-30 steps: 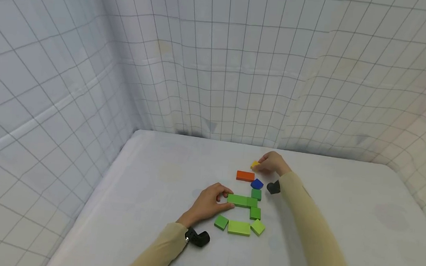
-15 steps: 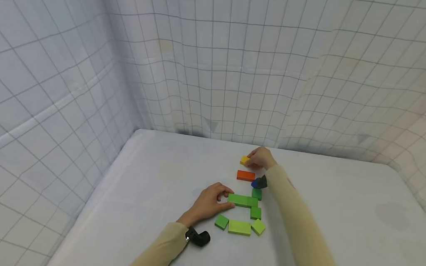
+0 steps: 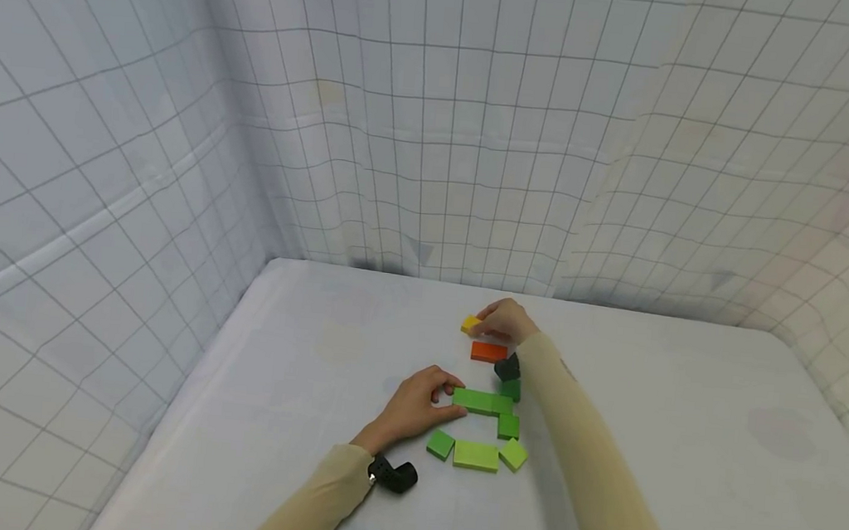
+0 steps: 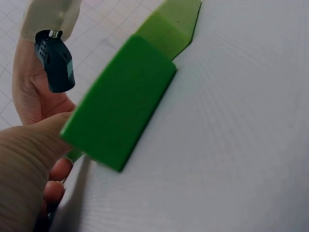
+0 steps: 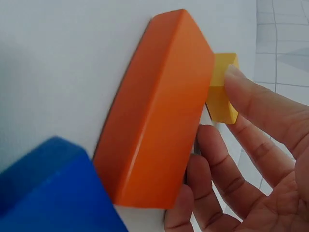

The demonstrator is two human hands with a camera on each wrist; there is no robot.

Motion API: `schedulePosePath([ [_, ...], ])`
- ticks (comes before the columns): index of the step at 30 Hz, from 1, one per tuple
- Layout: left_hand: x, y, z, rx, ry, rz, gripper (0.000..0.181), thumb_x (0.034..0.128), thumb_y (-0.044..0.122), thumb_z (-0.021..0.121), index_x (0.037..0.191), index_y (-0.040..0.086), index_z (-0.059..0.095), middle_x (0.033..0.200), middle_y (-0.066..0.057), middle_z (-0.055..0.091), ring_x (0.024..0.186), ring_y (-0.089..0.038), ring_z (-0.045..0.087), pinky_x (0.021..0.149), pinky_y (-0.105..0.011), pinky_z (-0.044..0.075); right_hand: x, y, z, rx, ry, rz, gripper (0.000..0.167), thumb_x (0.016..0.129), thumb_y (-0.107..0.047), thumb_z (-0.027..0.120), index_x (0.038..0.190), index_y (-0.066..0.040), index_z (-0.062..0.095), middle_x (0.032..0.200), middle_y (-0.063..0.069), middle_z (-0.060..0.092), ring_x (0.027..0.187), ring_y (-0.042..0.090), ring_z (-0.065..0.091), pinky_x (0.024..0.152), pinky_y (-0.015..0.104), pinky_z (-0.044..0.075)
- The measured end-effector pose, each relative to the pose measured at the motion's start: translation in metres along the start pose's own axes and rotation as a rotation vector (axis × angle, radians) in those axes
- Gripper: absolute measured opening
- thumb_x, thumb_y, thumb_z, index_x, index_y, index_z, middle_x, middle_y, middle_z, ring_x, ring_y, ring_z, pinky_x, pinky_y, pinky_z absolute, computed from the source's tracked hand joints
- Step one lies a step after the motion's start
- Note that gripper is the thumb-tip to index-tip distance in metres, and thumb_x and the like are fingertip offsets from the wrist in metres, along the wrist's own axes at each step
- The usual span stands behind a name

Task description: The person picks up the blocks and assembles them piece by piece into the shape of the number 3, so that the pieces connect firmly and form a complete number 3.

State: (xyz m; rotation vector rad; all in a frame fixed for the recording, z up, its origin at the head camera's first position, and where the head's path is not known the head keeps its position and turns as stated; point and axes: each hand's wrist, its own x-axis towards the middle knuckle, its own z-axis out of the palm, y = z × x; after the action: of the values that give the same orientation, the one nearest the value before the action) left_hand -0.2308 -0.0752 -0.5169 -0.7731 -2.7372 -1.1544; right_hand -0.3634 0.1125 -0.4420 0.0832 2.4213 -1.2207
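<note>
My right hand (image 3: 507,321) pinches a small yellow block (image 3: 470,324) between thumb and fingers, just beyond the orange-red block (image 3: 488,352). In the right wrist view the yellow block (image 5: 222,87) appears behind the far end of the orange block (image 5: 159,111); whether they touch I cannot tell. A blue block (image 5: 58,188) lies near that view's corner; the right wrist camera hides it in the head view. My left hand (image 3: 417,402) grips the left end of a long green block (image 3: 472,400), thumb on the near side. Its fingertips are mostly hidden in the left wrist view.
Small green blocks (image 3: 508,426) line the long block's right end. Nearer me, a light-green block (image 3: 476,456) lies between a tilted green block (image 3: 441,444) and a tilted lime block (image 3: 513,454). Gridded white cloth (image 3: 432,174) hangs behind the white table (image 3: 327,357).
The right hand has moved left with the yellow block, from right of the orange block to beyond its left end. Its wrist camera now covers the blue block. The left hand stays still.
</note>
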Motion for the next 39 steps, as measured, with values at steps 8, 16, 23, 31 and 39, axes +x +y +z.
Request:
schedulePosePath([
  [8, -0.0020, -0.0026, 0.0016, -0.009, 0.039, 0.072, 0.035, 0.0828, 0.038, 0.074, 0.109, 0.015, 0.067, 0.088, 0.007, 0.053, 0.069, -0.005, 0.043, 0.060, -0.022, 0.037, -0.0010, 0.0021, 0.0044, 0.023, -0.077, -0.012, 0.035, 0.079, -0.011, 0.077, 0.113, -0.006, 0.070, 0.103, 0.006, 0.064, 0.079, 0.015, 0.050, 0.066, 0.024, 0.042],
  [16, -0.0015, -0.0010, -0.0008, -0.005, 0.006, 0.029, 0.035, 0.0834, 0.038, 0.073, 0.110, 0.017, 0.067, 0.089, 0.009, 0.053, 0.070, -0.005, 0.043, 0.061, -0.022, 0.037, -0.0003, 0.0009, 0.0060, -0.068, -0.136, 0.010, 0.034, 0.079, -0.019, 0.077, 0.112, -0.015, 0.072, 0.121, 0.007, 0.058, 0.104, 0.023, 0.049, 0.090, 0.033, 0.040],
  [23, -0.0014, 0.0022, -0.0030, -0.003, -0.017, -0.004, 0.035, 0.0834, 0.039, 0.073, 0.111, 0.019, 0.067, 0.090, 0.009, 0.052, 0.070, -0.007, 0.045, 0.062, -0.023, 0.038, -0.0008, 0.0024, 0.0046, -0.125, -0.198, -0.038, 0.030, 0.081, -0.020, 0.075, 0.110, -0.011, 0.072, 0.116, 0.005, 0.062, 0.107, 0.022, 0.052, 0.095, 0.036, 0.038],
  [31, -0.0014, 0.0001, -0.0016, -0.010, -0.013, 0.002, 0.035, 0.0835, 0.038, 0.073, 0.111, 0.018, 0.066, 0.090, 0.009, 0.052, 0.070, -0.006, 0.044, 0.062, -0.023, 0.038, -0.0030, 0.0027, 0.0045, -0.173, -0.217, -0.023, 0.028, 0.082, -0.023, 0.074, 0.108, -0.016, 0.072, 0.113, 0.003, 0.062, 0.102, 0.021, 0.052, 0.093, 0.038, 0.036],
  [39, -0.0012, 0.0004, -0.0018, -0.008, -0.015, 0.003, 0.036, 0.0835, 0.038, 0.073, 0.112, 0.018, 0.066, 0.090, 0.010, 0.052, 0.070, -0.006, 0.044, 0.063, -0.023, 0.038, -0.0046, 0.0038, 0.0038, -0.135, -0.257, -0.024, 0.026, 0.083, -0.020, 0.074, 0.108, -0.014, 0.071, 0.111, 0.003, 0.062, 0.102, 0.021, 0.052, 0.091, 0.038, 0.037],
])
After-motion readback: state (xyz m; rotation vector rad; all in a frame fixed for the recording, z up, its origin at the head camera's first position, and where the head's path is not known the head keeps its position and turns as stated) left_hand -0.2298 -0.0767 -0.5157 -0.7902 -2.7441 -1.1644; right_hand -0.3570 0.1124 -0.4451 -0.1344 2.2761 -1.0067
